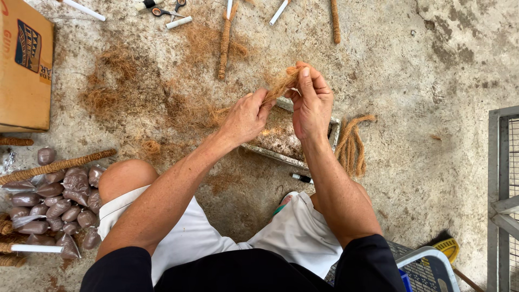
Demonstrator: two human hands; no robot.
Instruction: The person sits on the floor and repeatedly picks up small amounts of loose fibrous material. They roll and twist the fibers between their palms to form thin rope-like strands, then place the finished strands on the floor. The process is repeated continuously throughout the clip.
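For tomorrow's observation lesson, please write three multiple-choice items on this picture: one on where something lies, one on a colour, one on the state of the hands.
1. Where does the cardboard box lie?
A. top left of the view
B. bottom right
C. under the tray

2. What colour are the shorts of the person?
A. red
B. white
C. green

3. What are the two hands doing?
A. resting flat on the floor
B. holding scissors
C. pinching a tuft of brown fibre between them

Answers:
1 A, the box sits at the upper left edge, above the pile of small filled bags.
2 B, the cloth over both thighs is white.
3 C, the left hand and the right hand both grip the fibre tuft above the metal tray; the scissors lie untouched on the floor.
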